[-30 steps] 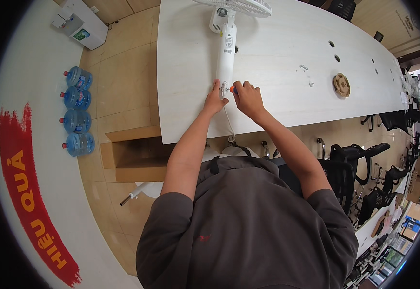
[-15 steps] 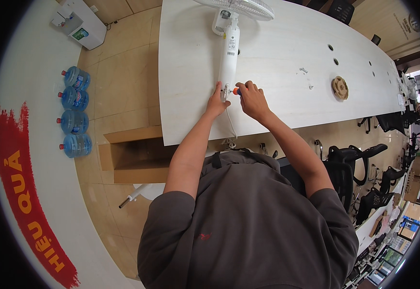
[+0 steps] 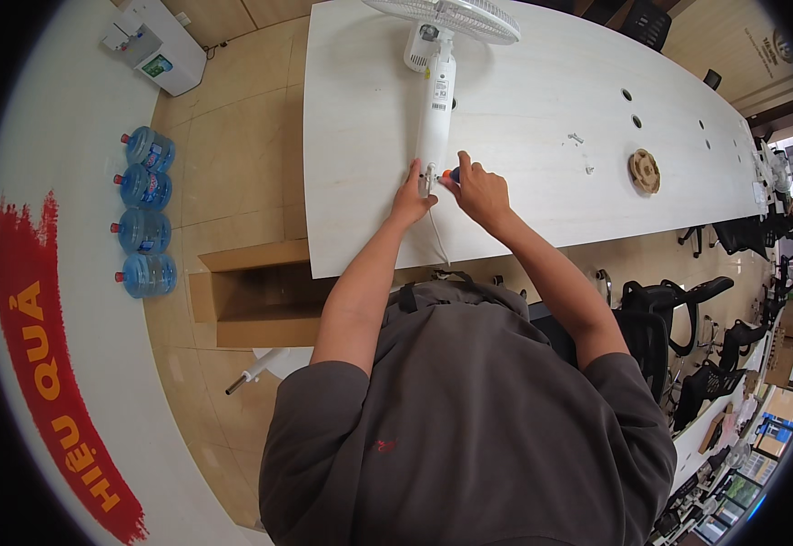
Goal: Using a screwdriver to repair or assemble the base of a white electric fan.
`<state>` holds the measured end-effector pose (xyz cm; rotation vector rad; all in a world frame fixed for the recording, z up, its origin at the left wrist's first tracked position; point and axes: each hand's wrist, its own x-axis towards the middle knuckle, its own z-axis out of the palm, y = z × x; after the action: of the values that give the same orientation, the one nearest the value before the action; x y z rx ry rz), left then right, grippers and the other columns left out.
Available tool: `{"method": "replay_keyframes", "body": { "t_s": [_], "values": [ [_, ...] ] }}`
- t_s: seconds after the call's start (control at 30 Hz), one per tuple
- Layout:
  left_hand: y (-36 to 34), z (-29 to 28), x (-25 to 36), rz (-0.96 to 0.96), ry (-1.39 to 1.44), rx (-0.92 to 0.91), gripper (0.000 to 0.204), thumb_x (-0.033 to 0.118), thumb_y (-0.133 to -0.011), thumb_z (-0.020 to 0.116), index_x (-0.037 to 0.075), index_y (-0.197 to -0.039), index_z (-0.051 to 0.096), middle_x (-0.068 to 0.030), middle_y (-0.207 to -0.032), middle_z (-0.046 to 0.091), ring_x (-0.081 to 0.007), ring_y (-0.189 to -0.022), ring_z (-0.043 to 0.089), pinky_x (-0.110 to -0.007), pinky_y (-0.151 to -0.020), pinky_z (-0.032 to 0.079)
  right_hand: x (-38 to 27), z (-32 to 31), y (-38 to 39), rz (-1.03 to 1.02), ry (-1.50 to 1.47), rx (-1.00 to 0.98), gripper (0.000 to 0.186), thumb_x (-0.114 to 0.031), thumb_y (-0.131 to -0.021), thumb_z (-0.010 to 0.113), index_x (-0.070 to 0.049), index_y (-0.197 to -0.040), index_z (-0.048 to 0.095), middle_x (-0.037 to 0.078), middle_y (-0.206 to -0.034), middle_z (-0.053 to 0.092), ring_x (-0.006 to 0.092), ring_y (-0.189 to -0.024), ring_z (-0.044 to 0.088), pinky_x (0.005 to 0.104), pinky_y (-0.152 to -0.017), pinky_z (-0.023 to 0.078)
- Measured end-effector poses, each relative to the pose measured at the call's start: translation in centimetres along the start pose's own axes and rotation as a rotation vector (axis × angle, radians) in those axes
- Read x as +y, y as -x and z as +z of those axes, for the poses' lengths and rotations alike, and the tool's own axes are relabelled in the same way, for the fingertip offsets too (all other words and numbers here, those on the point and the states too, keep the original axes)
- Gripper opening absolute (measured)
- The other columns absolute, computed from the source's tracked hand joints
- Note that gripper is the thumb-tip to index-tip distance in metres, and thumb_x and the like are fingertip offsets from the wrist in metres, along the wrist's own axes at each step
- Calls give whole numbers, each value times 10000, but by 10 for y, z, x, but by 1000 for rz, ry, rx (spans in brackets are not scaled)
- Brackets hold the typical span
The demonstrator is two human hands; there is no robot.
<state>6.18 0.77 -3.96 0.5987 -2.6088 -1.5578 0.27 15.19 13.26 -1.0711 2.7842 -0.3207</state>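
A white electric fan (image 3: pixel 434 123) lies on the white table (image 3: pixel 533 82), its caged head (image 3: pixel 474 20) at the far end and the lower end of its column toward me. My left hand (image 3: pixel 408 202) is closed around that lower end, next to a small metal fitting. In my right hand (image 3: pixel 484 195) is a screwdriver (image 3: pixel 454 175) with an orange and dark blue handle, held sideways with its tip pointing left at the fitting. Whether the tip sits in a screw is too small to tell. The white power cord (image 3: pixel 439 238) runs from the column over the table's near edge.
A round tan part (image 3: pixel 644 171) and a few small hardware pieces (image 3: pixel 575 139) lie right on the table. An open cardboard box (image 3: pixel 269 255) and a white pole (image 3: pixel 260 371) are at the near left. Several blue water bottles (image 3: pixel 146 232) line the wall; office chairs (image 3: pixel 678 305) stand right.
The fingers of my right hand have shifted around the screwdriver handle, with the index finger now lifted and the thumb nearer the column. My left hand keeps its hold on the fan.
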Motion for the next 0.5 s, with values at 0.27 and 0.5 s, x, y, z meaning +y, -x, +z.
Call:
{"method": "replay_keyframes", "body": {
  "t_s": [0.27, 0.5],
  "values": [
    [2, 1, 1, 4, -9, 12, 1037, 156, -723, 719, 140, -1550, 93, -132, -1556, 304, -353, -1192, 552, -389, -1009, 456, 1, 1, 2, -168, 65, 128, 400, -219, -875, 630, -32, -1205, 503, 178, -990, 580, 341, -840, 654, 411, -603, 543],
    [1, 1, 3, -9, -17, 6, 1027, 188, -725, 719, 134, -1548, 106, -151, -1530, 345, -358, -1188, 553, -397, -1003, 457, 21, 16, -3, -298, 53, 168, 400, -247, -855, 658, -39, -1151, 487, 189, -945, 576, 338, -766, 659, 418, -557, 538]
  ]
}}
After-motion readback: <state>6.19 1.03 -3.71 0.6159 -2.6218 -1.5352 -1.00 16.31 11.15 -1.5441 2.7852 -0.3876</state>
